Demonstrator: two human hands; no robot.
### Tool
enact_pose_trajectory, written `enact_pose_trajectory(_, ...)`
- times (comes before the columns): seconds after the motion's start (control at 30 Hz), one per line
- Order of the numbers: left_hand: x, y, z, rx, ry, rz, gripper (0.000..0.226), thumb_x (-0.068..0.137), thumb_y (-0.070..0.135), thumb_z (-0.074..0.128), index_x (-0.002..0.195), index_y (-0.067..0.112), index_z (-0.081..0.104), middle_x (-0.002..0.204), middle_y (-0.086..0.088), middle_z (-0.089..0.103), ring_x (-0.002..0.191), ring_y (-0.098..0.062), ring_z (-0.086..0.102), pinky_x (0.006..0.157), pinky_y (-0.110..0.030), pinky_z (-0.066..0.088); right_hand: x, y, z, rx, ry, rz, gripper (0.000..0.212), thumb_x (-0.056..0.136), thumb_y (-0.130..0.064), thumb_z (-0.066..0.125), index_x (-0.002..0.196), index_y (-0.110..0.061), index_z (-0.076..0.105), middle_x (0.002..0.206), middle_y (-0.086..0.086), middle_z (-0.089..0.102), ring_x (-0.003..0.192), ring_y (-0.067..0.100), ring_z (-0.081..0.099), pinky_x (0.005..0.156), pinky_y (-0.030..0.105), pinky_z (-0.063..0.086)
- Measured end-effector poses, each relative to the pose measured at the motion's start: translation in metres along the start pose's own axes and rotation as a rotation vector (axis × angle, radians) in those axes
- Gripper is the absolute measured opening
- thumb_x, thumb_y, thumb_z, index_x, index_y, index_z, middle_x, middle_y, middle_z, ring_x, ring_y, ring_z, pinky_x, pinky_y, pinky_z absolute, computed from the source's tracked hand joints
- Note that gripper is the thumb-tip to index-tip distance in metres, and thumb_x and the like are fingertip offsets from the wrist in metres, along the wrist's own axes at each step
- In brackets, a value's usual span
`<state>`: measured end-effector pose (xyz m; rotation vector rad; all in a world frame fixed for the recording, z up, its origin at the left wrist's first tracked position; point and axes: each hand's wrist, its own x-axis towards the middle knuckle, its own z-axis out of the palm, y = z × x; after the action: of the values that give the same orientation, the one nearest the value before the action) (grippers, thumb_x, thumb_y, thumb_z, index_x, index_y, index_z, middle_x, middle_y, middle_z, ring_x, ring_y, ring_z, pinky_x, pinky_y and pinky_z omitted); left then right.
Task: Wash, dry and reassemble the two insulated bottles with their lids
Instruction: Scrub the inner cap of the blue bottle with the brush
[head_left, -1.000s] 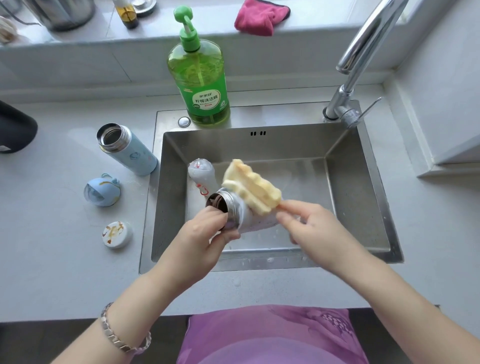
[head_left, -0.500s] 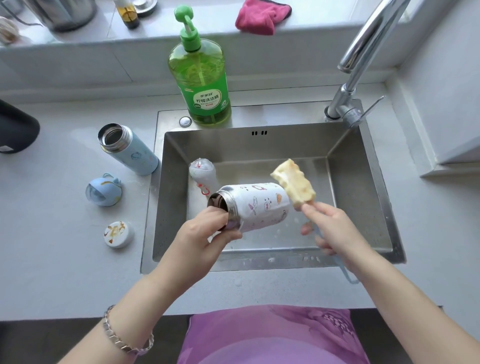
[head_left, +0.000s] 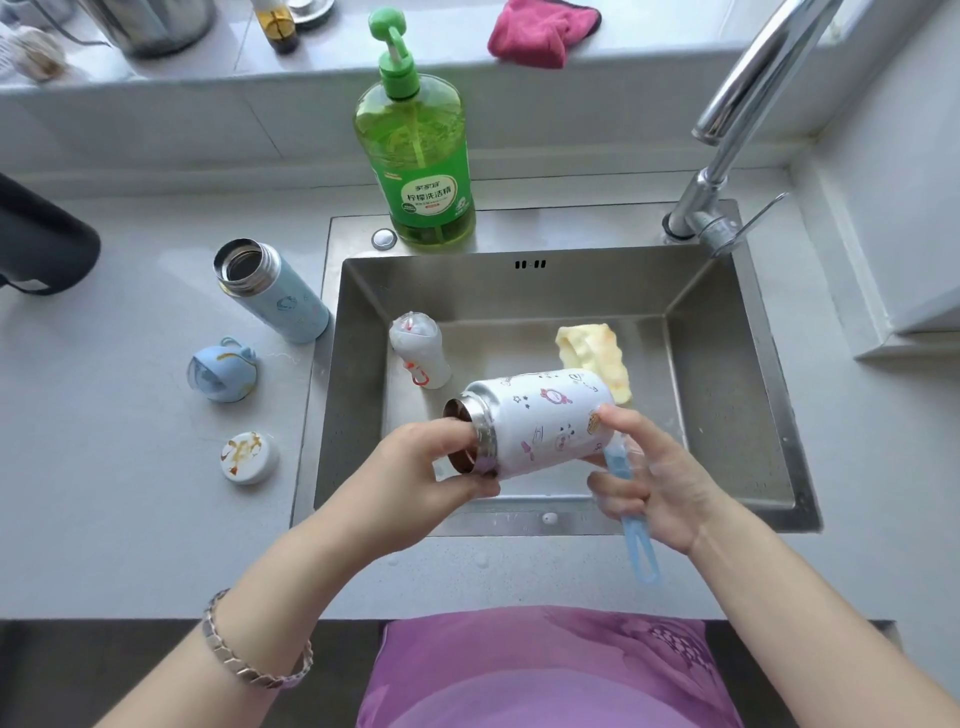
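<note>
Head view shows washing underway: left hand (head_left: 431, 467) grips white bottle (head_left: 545, 421), right hand (head_left: 660, 483) holds sponge brush (head_left: 595, 358); drying and reassembly look undone.

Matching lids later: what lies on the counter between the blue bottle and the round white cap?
A blue domed lid, touching neither the blue bottle nor the white cap; head view.

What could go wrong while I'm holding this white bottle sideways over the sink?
The left hand grips the white bottle by its mouth end; it might slip into the sink onto the white lid. The open blue bottle stands beside the sink and could get knocked.
</note>
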<state>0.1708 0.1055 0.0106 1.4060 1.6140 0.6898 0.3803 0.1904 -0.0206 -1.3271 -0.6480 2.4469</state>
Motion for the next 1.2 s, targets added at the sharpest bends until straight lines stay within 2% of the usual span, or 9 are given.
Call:
enact_pose_trajectory(0.23,-0.004,0.003,0.0,0.05,-0.089,-0.018,0.012,0.075,0.01,0.073,0.078,0.02,0.066,0.084,0.009,0.066,0.083,-0.009,0.062,0.082,-0.029,0.048,0.003,0.008,0.001,-0.1,0.033,-0.052,0.085,0.029,-0.063,0.082,0.097,-0.018,0.061,0.063,-0.002,0.058,0.036,0.005,0.022,0.037,0.016,0.014)
enact_pose_trajectory(0.37,-0.003,0.017,-0.001,-0.71,-0.058,-0.456,0.022,0.086,0.017,0.063,0.105,0.007,0.067,0.095,-0.005,0.068,0.088,-0.015,0.063,0.082,-0.031,0.055,0.002,0.012,0.003,-0.219,0.092,-0.186,0.082,0.03,-0.065,0.081,0.099,-0.026,0.061,0.066,-0.006,0.059,0.047,0.007,0.027,0.038,0.015,0.017)
enact_pose_trajectory(0.5,0.001,0.015,0.006,-0.954,0.077,-0.752,0.026,0.092,0.021,0.055,0.103,-0.001,0.064,0.091,-0.012,0.062,0.084,-0.019,0.06,0.07,-0.037,0.059,-0.006,0.006,0.011,-0.588,0.272,-0.287,0.033,0.078,-0.05,0.066,0.102,-0.029,0.058,0.065,-0.017,0.059,0.051,-0.002,0.046,0.047,0.013,0.032)
enact_pose_trajectory(0.63,0.001,0.009,0.012,-0.789,0.273,-0.676,0.017,0.094,0.014,0.053,0.097,0.003,0.066,0.098,-0.015,0.064,0.089,-0.021,0.06,0.07,-0.032,0.06,-0.016,-0.002,0.0,-1.096,0.51,-0.454,0.03,0.099,-0.034,0.032,0.091,-0.026,0.059,0.069,-0.008,0.055,0.07,0.019,0.053,0.062,0.031,0.038)
enact_pose_trajectory(0.77,0.004,0.011,0.014,-0.707,0.355,-0.518,0.016,0.093,0.014,0.054,0.094,0.005,0.068,0.08,-0.003,0.069,0.079,-0.013,0.065,0.077,-0.031,0.058,-0.031,0.021,0.031,-1.311,0.229,-0.599,0.026,0.097,-0.025,0.042,0.109,-0.025,0.065,0.062,-0.009,0.055,0.06,0.016,0.05,0.06,0.037,0.04)
enact_pose_trajectory(0.87,0.003,0.015,0.013,-0.723,0.367,-0.428,0.015,0.092,0.011,0.054,0.088,0.012,0.069,0.077,0.002,0.072,0.079,-0.011,0.068,0.078,-0.031,0.058,-0.024,0.013,0.031,-1.148,0.26,-0.554,0.028,0.096,-0.02,0.044,0.095,-0.038,0.065,0.048,-0.013,0.048,0.049,0.009,0.04,0.051,0.026,0.033)
enact_pose_trajectory(0.97,0.001,0.015,0.009,-0.71,0.398,-0.366,0.018,0.091,0.006,0.054,0.092,0.017,0.069,0.094,0.001,0.073,0.089,-0.014,0.068,0.077,-0.029,0.058,-0.011,-0.001,0.013,-1.072,0.435,-0.422,0.025,0.096,-0.019,0.044,0.095,-0.022,0.069,0.046,-0.004,0.046,0.054,0.017,0.045,0.054,0.029,0.03)
enact_pose_trajectory(1.1,0.002,0.019,-0.004,-0.694,0.412,-0.257,0.019,0.089,0.006,0.054,0.093,0.019,0.068,0.092,0.004,0.073,0.087,-0.011,0.069,0.075,-0.025,0.057,-0.022,0.012,0.013,-0.9,0.379,-0.463,0.028,0.097,-0.022,0.043,0.087,-0.03,0.067,0.047,-0.005,0.046,0.045,0.005,0.04,0.053,0.024,0.034)
enact_pose_trajectory(1.2,0.006,0.016,-0.003,-0.591,0.453,-0.233,0.023,0.089,0.005,0.057,0.089,0.025,0.067,0.088,0.01,0.072,0.085,-0.007,0.068,0.078,-0.022,0.056,-0.025,0.001,0.001,-0.769,0.438,-0.426,0.022,0.093,-0.018,0.051,0.076,-0.015,0.065,0.047,-0.008,0.047,0.046,0.009,0.037,0.056,0.03,0.033)
